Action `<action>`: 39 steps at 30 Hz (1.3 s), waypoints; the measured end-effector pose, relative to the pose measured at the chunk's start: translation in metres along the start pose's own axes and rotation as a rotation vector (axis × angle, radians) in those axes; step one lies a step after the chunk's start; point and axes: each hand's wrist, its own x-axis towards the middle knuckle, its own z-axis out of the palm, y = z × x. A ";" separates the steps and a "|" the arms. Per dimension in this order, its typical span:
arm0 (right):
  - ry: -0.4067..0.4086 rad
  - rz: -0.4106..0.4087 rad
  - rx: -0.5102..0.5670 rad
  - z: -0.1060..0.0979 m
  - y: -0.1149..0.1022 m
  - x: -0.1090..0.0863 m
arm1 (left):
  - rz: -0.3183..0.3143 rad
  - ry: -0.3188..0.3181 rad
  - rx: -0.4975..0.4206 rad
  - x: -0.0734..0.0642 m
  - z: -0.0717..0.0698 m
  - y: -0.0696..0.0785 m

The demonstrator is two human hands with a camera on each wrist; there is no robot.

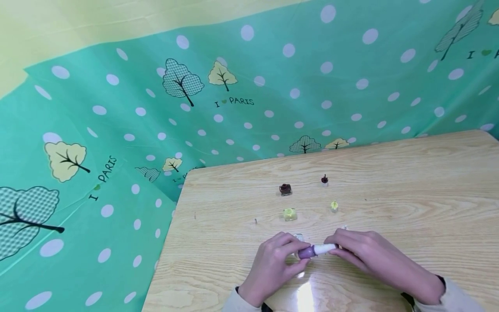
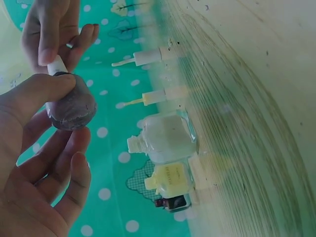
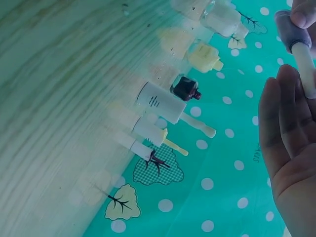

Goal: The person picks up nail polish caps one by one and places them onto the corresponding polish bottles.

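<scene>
Now, your left hand (image 1: pixel 274 255) pinches the purple bottle (image 1: pixel 306 252) and your right hand (image 1: pixel 362 249) its white cap (image 1: pixel 324 248), well in from the tabletop (image 1: pixel 202 260)'s left edge, so a sudden twist could make the bottle slip and knock the whitish bottle (image 2: pixel 170 138) nearby.

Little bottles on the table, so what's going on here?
A person's left hand holds a purple bottle while the right hand grips its white cap, which meets the bottle. A white bottle, a yellow bottle and a dark bottle stand uncapped on the table, with three caps nearby, brushes up.
</scene>
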 end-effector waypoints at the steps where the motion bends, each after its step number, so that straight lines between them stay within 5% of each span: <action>1: -0.002 0.011 -0.003 0.001 -0.001 0.000 | 0.000 0.000 0.001 0.000 0.000 0.000; 13: 0.009 0.036 0.008 0.003 0.000 -0.001 | 0.000 -0.004 0.011 0.000 0.001 0.002; 22: 0.001 -0.056 0.062 -0.001 0.002 -0.001 | 0.000 0.006 0.011 -0.001 0.001 0.001; 29: -0.004 -0.008 0.008 0.001 0.000 0.001 | -0.094 -0.001 -0.005 -0.002 0.004 0.005; 39: 0.009 0.025 -0.012 0.002 -0.003 0.003 | -0.104 0.026 0.007 -0.001 0.005 0.008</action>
